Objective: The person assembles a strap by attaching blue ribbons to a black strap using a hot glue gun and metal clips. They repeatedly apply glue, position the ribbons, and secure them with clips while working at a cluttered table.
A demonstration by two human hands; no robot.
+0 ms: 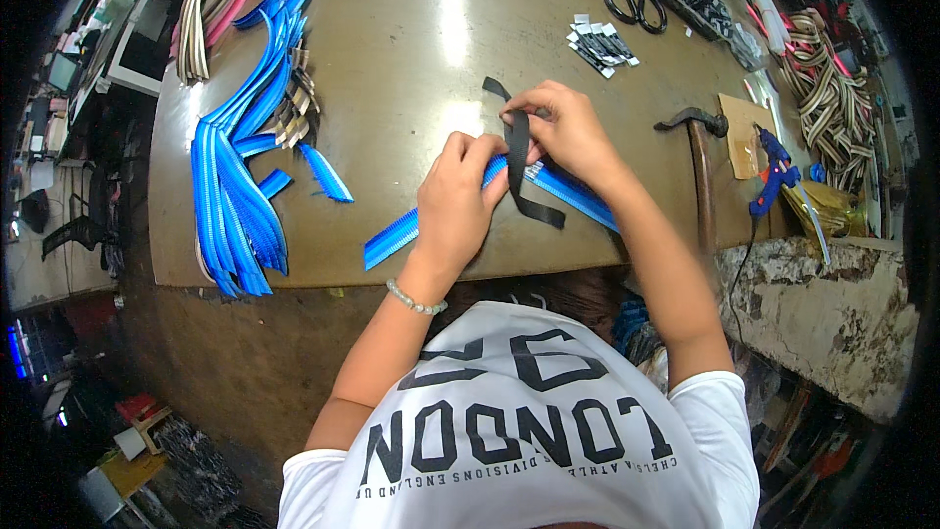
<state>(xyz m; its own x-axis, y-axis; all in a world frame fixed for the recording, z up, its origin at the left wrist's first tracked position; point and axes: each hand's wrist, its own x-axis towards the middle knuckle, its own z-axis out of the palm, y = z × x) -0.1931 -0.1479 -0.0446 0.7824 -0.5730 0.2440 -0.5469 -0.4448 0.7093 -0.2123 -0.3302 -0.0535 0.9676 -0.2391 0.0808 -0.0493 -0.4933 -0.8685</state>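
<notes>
Near the table's front edge lies a strip of blue webbing [392, 240] with pale edging, bent at its middle. My left hand [456, 191] is closed on it, thumb and fingers pinching near the bend. A narrow black ribbon [522, 171] crosses over the webbing there, its lower end trailing toward me. My right hand [563, 127] pinches the ribbon's upper part between thumb and fingertips. Beneath my right hand, a small whitish label [533, 170] shows on the webbing, partly hidden by the fingers.
A bundle of blue webbing strips [235, 201] lies at left. Small labels [602, 45] and black scissors [634, 2] are at the back right. A hammer [701, 167], a blue glue gun [773, 176] and a heap of striped straps [832, 108] occupy the right side.
</notes>
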